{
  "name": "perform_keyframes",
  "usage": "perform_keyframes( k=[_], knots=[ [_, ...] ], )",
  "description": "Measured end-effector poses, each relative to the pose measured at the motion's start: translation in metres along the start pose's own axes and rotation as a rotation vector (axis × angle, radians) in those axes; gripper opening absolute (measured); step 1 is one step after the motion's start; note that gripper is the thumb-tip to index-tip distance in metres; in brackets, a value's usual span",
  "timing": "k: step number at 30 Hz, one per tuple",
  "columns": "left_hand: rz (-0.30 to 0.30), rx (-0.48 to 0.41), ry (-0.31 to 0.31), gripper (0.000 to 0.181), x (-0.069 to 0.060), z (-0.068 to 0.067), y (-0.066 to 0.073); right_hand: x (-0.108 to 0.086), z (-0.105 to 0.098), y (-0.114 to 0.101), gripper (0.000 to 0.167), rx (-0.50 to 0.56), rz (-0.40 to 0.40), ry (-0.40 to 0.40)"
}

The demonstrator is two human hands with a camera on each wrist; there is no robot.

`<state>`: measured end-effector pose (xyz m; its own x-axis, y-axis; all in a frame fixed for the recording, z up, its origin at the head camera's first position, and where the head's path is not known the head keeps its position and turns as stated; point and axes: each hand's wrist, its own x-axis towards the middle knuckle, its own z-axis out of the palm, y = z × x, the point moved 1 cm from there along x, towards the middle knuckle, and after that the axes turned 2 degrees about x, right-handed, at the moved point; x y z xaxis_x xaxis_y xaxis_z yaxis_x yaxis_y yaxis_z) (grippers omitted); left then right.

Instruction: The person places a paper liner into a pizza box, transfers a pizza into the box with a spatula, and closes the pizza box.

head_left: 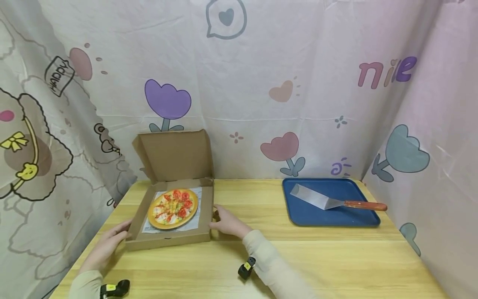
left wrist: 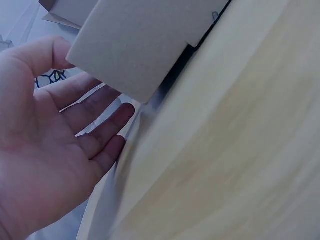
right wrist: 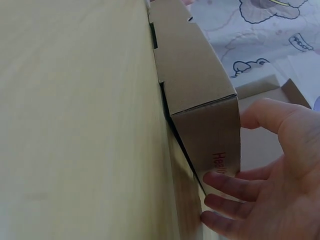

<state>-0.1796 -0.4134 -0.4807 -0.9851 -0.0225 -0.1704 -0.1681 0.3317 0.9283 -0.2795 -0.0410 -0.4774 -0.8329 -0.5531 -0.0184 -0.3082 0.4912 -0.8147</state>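
An open cardboard pizza box (head_left: 168,242) stands at the left of the table, its lid (head_left: 177,155) raised at the back. Inside lies a pizza (head_left: 173,209) with red and white toppings, on a printed paper sheet (head_left: 194,222). My left hand (head_left: 106,245) holds the box's left side near the front corner; the left wrist view has the thumb at the wall's top edge and the fingers partly behind the wall. On the opposite side my right hand (head_left: 229,222) grips the right wall, thumb over the rim and fingers along the printed outer face (right wrist: 207,145).
A blue tray (head_left: 332,221) sits at the table's right. Across it lies a metal spatula (head_left: 313,197) with a wooden handle (head_left: 366,205) reaching past the tray's rim. Printed curtains (head_left: 242,83) hang behind and beside the wooden table (head_left: 336,265).
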Motion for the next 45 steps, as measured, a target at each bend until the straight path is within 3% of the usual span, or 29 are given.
perform_keyframes(
  k=[6, 12, 15, 20, 29, 39, 45],
  knots=[
    [-0.016, 0.000, -0.025, 0.070, 0.003, 0.008, 0.006, -0.006, -0.009, 0.010, 0.078, 0.060, 0.014, -0.020],
    [0.106, 0.051, -0.069, 0.069, 0.006, 0.018, 0.012, -0.016, -0.022, 0.021, 0.078, 0.078, 0.027, -0.025],
    [0.132, 0.079, -0.092, 0.069, 0.009, 0.023, 0.015, -0.022, -0.029, 0.026, 0.077, 0.089, 0.026, -0.025],
    [0.152, 0.134, -0.140, 0.069, 0.013, 0.032, 0.019, -0.030, -0.041, 0.035, 0.075, 0.112, 0.019, -0.018],
    [0.155, 0.146, -0.211, 0.070, 0.024, 0.054, 0.025, -0.048, -0.062, 0.050, 0.075, 0.131, 0.017, 0.000],
    [0.215, 0.160, -0.231, 0.071, 0.032, 0.082, 0.032, -0.071, -0.086, 0.064, 0.076, 0.131, 0.059, 0.024],
    [0.220, 0.145, -0.229, 0.072, 0.035, 0.099, 0.036, -0.081, -0.099, 0.069, 0.078, 0.114, 0.087, 0.020]
  ],
)
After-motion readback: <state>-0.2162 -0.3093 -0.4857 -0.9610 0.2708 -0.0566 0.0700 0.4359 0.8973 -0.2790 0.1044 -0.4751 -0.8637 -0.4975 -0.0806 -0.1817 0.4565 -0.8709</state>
